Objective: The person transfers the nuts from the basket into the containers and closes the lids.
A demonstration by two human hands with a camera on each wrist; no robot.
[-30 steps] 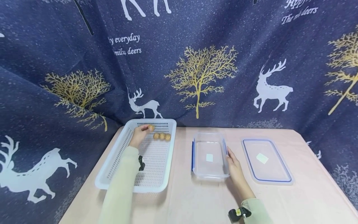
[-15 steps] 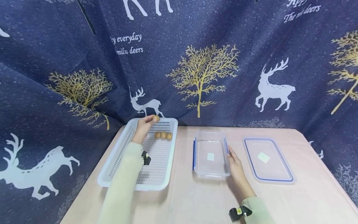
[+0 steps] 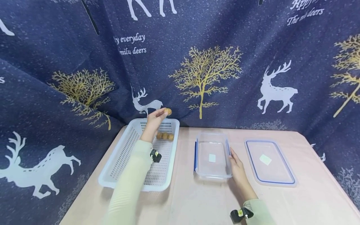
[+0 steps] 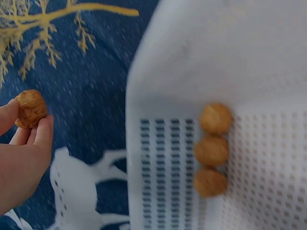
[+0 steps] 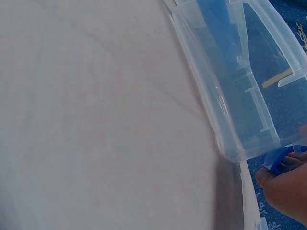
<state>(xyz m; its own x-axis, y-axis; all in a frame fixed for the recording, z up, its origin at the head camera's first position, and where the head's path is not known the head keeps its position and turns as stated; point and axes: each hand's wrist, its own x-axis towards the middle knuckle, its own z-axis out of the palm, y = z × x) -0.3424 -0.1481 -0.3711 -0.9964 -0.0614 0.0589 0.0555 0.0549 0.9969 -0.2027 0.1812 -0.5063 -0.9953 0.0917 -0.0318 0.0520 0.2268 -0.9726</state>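
Observation:
Between thumb and fingertips my left hand (image 3: 155, 121) pinches a walnut (image 4: 31, 108), raised above the far rim of a white perforated plastic basket (image 3: 175, 153). Three more walnuts (image 4: 211, 150) lie in a row on the basket floor by its far wall. On the right, my right hand (image 3: 237, 167) holds the right side of a clear plastic food container (image 3: 212, 148), beside a blue clip (image 5: 283, 158). The container stands upright without its lid, and nothing but a small pale square shows at its bottom. Part of the right hand falls outside the right wrist view.
A clear lid (image 3: 277, 170) with a blue seal lies flat to the right of the container. All of this is on a table with a pale pink cover (image 3: 191, 203). A dark blue deer-print curtain (image 3: 225, 31) hangs directly behind the table.
My left hand has lifted the walnut from inside the basket up over its far rim and moved it rightward. The right hand and container stay where they were.

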